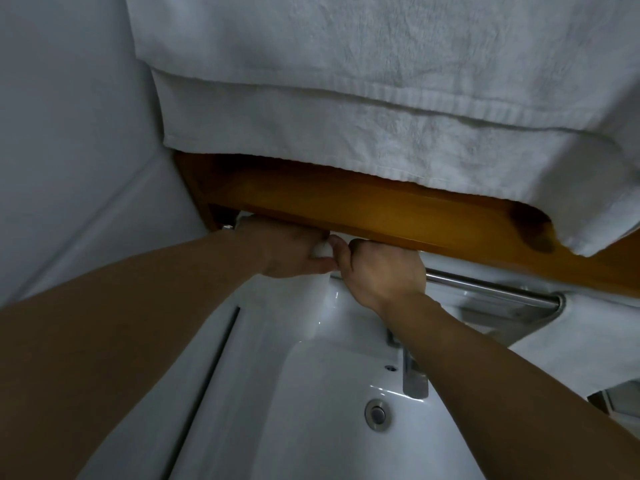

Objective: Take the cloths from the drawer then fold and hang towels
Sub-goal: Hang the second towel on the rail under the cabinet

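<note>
The white towel lies lengthwise along the metal rail. Left hand and right hand reach forward, curled fingers pinching it.

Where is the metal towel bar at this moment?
In the head view, right of centre: the towel bar runs under the wooden shelf, beside the right hand.

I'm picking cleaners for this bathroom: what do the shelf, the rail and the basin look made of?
Shelf: wood, it seems, amber varnish with a soft sheen.
Rail: polished metal, probably chrome or steel, bright streak along it.
Basin: glossy white, likely glazed ceramic, sharp reflections.
</note>
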The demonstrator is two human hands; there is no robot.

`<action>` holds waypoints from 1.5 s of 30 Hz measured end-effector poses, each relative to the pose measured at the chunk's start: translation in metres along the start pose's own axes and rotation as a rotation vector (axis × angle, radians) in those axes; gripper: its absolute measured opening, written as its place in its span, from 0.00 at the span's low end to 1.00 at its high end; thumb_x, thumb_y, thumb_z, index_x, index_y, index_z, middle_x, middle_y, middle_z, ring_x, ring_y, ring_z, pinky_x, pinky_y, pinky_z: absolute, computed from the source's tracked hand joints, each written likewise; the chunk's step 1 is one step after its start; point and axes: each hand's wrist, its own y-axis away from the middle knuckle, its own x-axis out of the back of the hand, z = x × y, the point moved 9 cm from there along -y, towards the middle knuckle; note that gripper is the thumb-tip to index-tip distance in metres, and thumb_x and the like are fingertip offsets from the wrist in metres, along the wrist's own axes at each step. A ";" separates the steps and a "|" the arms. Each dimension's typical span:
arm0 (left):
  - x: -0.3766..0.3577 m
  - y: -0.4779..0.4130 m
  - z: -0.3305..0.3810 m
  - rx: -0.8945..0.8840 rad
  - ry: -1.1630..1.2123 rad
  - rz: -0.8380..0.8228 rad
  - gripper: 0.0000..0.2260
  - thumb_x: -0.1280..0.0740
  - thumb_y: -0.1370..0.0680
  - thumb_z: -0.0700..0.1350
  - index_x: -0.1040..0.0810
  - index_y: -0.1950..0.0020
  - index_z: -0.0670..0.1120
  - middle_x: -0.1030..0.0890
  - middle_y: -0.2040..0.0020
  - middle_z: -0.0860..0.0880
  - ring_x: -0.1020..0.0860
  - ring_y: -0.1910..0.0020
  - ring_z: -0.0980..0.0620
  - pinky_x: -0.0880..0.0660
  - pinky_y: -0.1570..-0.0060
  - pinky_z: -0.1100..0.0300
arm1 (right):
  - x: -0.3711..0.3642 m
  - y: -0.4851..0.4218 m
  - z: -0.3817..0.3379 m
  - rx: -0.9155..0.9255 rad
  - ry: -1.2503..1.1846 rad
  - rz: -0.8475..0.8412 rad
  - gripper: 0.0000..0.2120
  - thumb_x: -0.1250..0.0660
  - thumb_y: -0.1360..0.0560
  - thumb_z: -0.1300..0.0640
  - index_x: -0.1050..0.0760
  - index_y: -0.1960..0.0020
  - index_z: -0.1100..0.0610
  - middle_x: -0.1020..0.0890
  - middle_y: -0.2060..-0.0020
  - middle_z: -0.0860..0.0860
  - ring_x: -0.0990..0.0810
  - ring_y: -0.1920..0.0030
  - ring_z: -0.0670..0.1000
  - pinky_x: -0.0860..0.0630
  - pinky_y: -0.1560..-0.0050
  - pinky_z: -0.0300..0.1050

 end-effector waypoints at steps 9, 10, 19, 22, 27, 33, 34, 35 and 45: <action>-0.029 -0.027 0.002 -0.171 0.310 -0.236 0.18 0.44 0.28 0.63 0.32 0.58 0.48 0.29 0.63 0.49 0.28 0.62 0.51 0.26 0.49 0.44 | 0.000 0.001 0.006 -0.054 -0.090 -0.021 0.36 0.55 0.23 0.27 0.30 0.74 0.51 0.30 0.79 0.45 0.28 0.75 0.49 0.30 0.72 0.39; -0.030 -0.028 0.001 -0.184 0.268 -0.227 0.18 0.45 0.28 0.63 0.31 0.57 0.48 0.28 0.63 0.49 0.28 0.61 0.51 0.26 0.49 0.45 | -0.001 0.001 0.006 -0.058 -0.101 -0.030 0.36 0.57 0.24 0.26 0.29 0.73 0.51 0.29 0.78 0.45 0.27 0.75 0.48 0.30 0.72 0.39; 0.010 0.030 -0.004 -0.041 -0.084 0.496 0.28 0.39 0.27 0.69 0.20 0.40 0.49 0.15 0.54 0.49 0.17 0.55 0.47 0.22 0.55 0.54 | -0.003 0.000 0.007 -0.080 -0.138 -0.064 0.35 0.54 0.22 0.28 0.29 0.73 0.52 0.27 0.77 0.46 0.26 0.74 0.49 0.24 0.69 0.41; 0.006 0.033 -0.017 0.096 -0.097 0.504 0.34 0.46 0.28 0.74 0.19 0.41 0.49 0.15 0.53 0.49 0.18 0.53 0.47 0.21 0.51 0.51 | -0.006 -0.001 0.007 -0.092 -0.149 -0.094 0.35 0.53 0.21 0.30 0.31 0.74 0.52 0.27 0.77 0.46 0.25 0.74 0.50 0.24 0.68 0.42; -0.006 0.048 -0.013 0.103 -0.109 0.618 0.26 0.41 0.22 0.65 0.19 0.40 0.46 0.17 0.46 0.45 0.21 0.46 0.43 0.28 0.41 0.46 | -0.007 -0.001 0.008 -0.097 -0.126 -0.105 0.35 0.55 0.20 0.31 0.31 0.74 0.52 0.28 0.77 0.46 0.27 0.74 0.49 0.25 0.68 0.41; -0.004 0.040 -0.029 0.086 -0.106 0.632 0.28 0.49 0.18 0.62 0.17 0.47 0.46 0.15 0.54 0.44 0.18 0.53 0.41 0.23 0.49 0.49 | -0.009 -0.001 0.007 -0.098 -0.122 -0.127 0.35 0.56 0.20 0.32 0.31 0.74 0.52 0.28 0.77 0.47 0.27 0.74 0.49 0.29 0.69 0.40; -0.001 0.038 -0.028 0.090 -0.104 0.659 0.30 0.51 0.18 0.62 0.17 0.53 0.45 0.16 0.61 0.44 0.18 0.60 0.42 0.24 0.57 0.53 | -0.009 -0.001 0.007 -0.096 -0.122 -0.129 0.35 0.55 0.20 0.32 0.31 0.74 0.52 0.28 0.77 0.46 0.28 0.74 0.48 0.30 0.69 0.40; 0.005 0.037 -0.026 0.097 -0.110 0.693 0.31 0.53 0.17 0.63 0.18 0.61 0.45 0.19 0.68 0.45 0.21 0.69 0.45 0.28 0.66 0.58 | -0.009 -0.001 0.007 -0.093 -0.126 -0.130 0.34 0.55 0.20 0.32 0.32 0.74 0.52 0.29 0.77 0.46 0.28 0.74 0.48 0.31 0.70 0.40; -0.004 -0.008 -0.041 0.123 -0.286 0.231 0.42 0.68 0.20 0.62 0.17 0.39 0.44 0.16 0.49 0.36 0.17 0.50 0.36 0.21 0.50 0.41 | -0.005 0.000 0.006 -0.089 -0.125 -0.109 0.36 0.56 0.21 0.29 0.30 0.73 0.52 0.28 0.78 0.46 0.28 0.74 0.46 0.32 0.69 0.40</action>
